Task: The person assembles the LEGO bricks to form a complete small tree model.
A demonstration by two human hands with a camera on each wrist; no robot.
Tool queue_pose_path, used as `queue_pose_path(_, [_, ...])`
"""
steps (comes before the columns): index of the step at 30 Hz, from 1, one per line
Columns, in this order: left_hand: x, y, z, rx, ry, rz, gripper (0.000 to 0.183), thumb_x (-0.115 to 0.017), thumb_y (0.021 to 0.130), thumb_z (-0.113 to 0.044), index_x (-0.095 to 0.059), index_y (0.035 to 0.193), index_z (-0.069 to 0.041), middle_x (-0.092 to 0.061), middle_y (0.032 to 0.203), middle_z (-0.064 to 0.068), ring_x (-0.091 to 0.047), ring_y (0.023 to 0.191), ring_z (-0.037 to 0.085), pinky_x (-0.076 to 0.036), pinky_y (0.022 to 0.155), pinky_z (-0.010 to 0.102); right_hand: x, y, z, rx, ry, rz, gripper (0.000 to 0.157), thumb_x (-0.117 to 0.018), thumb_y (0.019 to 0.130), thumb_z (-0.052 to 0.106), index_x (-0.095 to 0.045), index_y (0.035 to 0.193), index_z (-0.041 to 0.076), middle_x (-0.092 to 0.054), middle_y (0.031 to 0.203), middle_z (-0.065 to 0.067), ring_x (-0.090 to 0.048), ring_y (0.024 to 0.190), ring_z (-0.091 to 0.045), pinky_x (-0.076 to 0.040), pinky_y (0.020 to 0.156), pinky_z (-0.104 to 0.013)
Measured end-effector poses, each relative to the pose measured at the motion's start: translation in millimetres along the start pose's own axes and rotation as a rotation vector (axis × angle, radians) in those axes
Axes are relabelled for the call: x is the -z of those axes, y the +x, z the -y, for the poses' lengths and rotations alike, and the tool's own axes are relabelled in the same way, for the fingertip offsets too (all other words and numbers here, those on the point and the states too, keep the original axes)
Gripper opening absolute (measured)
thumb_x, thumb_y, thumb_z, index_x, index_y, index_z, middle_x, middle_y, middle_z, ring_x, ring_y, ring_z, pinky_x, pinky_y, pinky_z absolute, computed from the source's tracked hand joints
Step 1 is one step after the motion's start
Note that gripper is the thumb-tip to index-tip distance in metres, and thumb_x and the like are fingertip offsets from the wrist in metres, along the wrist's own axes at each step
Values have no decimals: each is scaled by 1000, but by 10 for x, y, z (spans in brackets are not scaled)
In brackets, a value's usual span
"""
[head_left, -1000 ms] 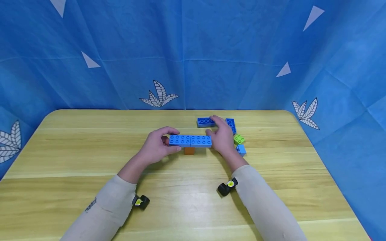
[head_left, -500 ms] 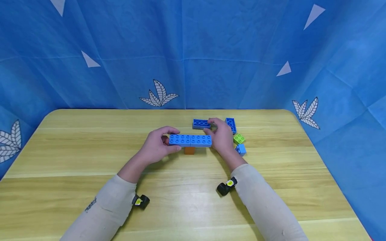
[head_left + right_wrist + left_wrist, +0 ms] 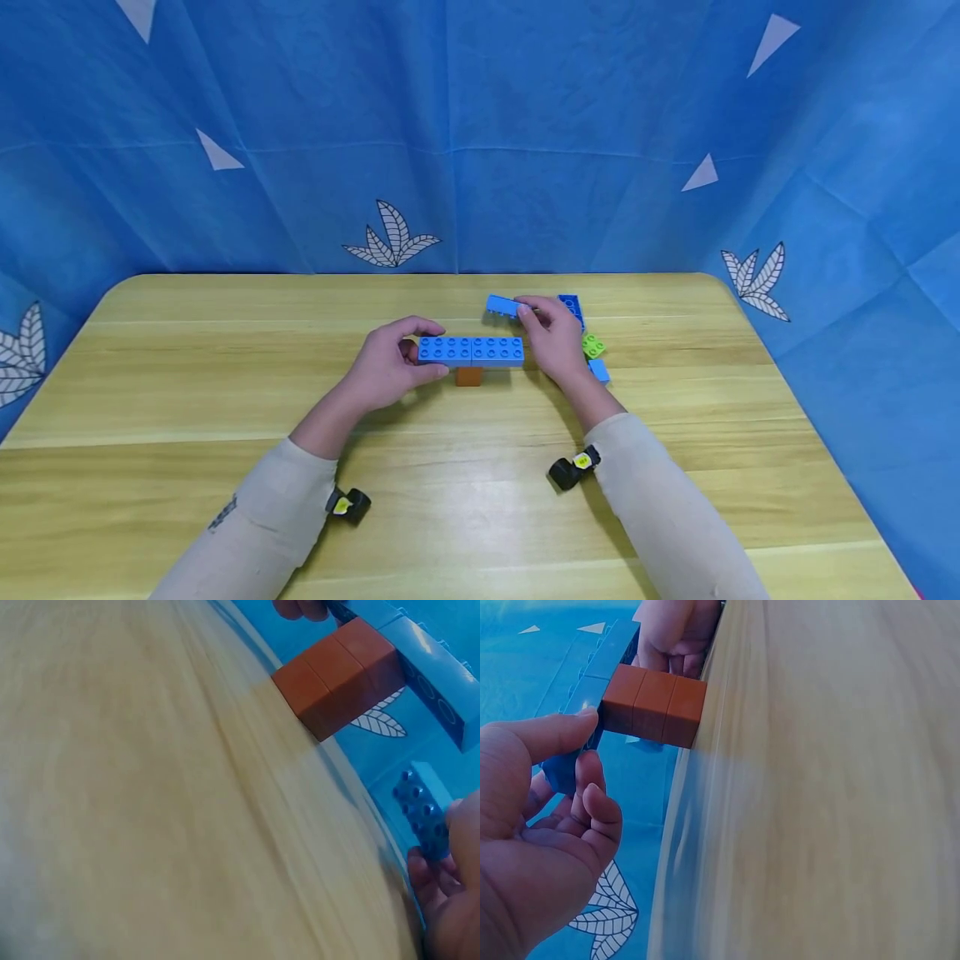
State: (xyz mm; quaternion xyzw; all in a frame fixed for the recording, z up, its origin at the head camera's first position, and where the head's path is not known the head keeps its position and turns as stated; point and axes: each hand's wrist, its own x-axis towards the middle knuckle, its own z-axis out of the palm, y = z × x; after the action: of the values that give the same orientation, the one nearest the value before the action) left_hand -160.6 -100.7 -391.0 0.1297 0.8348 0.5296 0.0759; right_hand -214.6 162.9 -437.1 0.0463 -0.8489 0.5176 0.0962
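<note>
Two blue building bricks (image 3: 445,350) lie end to end on an orange-brown column (image 3: 654,703) of several stacked bricks, studs up, forming a T shape. My left hand (image 3: 386,362) grips the left end of this blue bar between thumb and fingers. To the right, my right hand (image 3: 557,340) pinches the right end of another blue brick (image 3: 501,305) behind the bar, apart from it. In the right wrist view this held brick (image 3: 422,810) has its studs turned toward the column. The hand covers part of it.
Near my right hand lie a dark blue brick (image 3: 573,310) with its hollow underside up, a lime green brick (image 3: 593,346) and a small light blue piece (image 3: 599,371). A blue patterned curtain (image 3: 465,125) hangs behind the wooden table (image 3: 225,358).
The loose blue brick lay hollow side up behind the bar and slid left. Now my right hand has it pinched and turned over. My left hand keeps its grip on the bar.
</note>
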Motion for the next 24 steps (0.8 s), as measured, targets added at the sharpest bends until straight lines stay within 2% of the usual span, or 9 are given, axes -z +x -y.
queue_pose_path(3, [0, 2, 9, -1, 0, 1, 47, -84, 83, -9, -64, 126, -7, -58, 94, 10, -51, 75, 26, -38, 58, 28, 12, -16, -4, 12, 32, -28, 26, -60, 103, 23, -71, 121, 7, -64, 119, -7, -64, 102, -21, -51, 88, -34])
queue_pose_path(7, [4, 6, 16, 2, 12, -2, 49, -84, 83, -10, -64, 127, -7, -59, 95, 9, -52, 75, 27, -39, 58, 28, 19, -27, -8, 22, 149, -49, 27, -57, 104, 22, -70, 122, 7, -65, 120, -6, -67, 92, -23, -55, 81, -34])
queue_pose_path(10, [10, 8, 12, 3, 17, -4, 49, -84, 83, -10, -64, 128, -7, -60, 95, 8, -53, 76, 27, -40, 58, 28, 22, -30, 13, -9, 263, -54, 29, -56, 105, 23, -71, 122, 6, -66, 120, -5, -67, 87, -26, -56, 77, -33])
queue_pose_path(13, [13, 12, 16, 2, 18, -3, 50, -84, 83, -10, -63, 128, -7, -60, 95, 8, -53, 76, 27, -41, 59, 28, 43, -51, 53, -71, 348, -36, 28, -64, 99, 15, -69, 125, 5, -62, 116, -9, -64, 86, -26, -55, 73, -29])
queue_pose_path(16, [14, 9, 17, 0, 12, -1, 50, -84, 83, -10, -63, 128, -7, -60, 96, 8, -53, 76, 27, -40, 59, 28, 77, -86, 96, -101, 352, -23, 41, -73, 91, 3, -65, 132, 5, -56, 112, -11, -63, 85, -23, -53, 65, -24])
queue_pose_path(18, [13, 6, 21, -2, 3, -2, 50, -84, 83, -10, -63, 128, -6, -60, 95, 9, -53, 75, 27, -40, 58, 28, 101, -117, 127, -91, 319, -32, 46, -76, 88, 1, -64, 133, 7, -53, 110, -11, -62, 81, -19, -47, 56, -20])
queue_pose_path(21, [12, 6, 31, -7, -5, -2, 50, -84, 82, -9, -63, 128, -6, -60, 94, 9, -52, 74, 26, -40, 57, 28, 127, -148, 157, -59, 310, -52, 43, -75, 90, 4, -64, 131, 6, -56, 108, -11, -68, 79, -20, -43, 50, -20])
queue_pose_path(24, [10, 11, 43, -13, -4, -4, 50, -84, 82, -9, -63, 128, -6, -61, 93, 8, -52, 74, 26, -39, 57, 28, 159, -178, 201, -26, 314, -65, 39, -76, 89, 6, -65, 127, 6, -65, 104, -11, -69, 77, -22, -45, 51, -21])
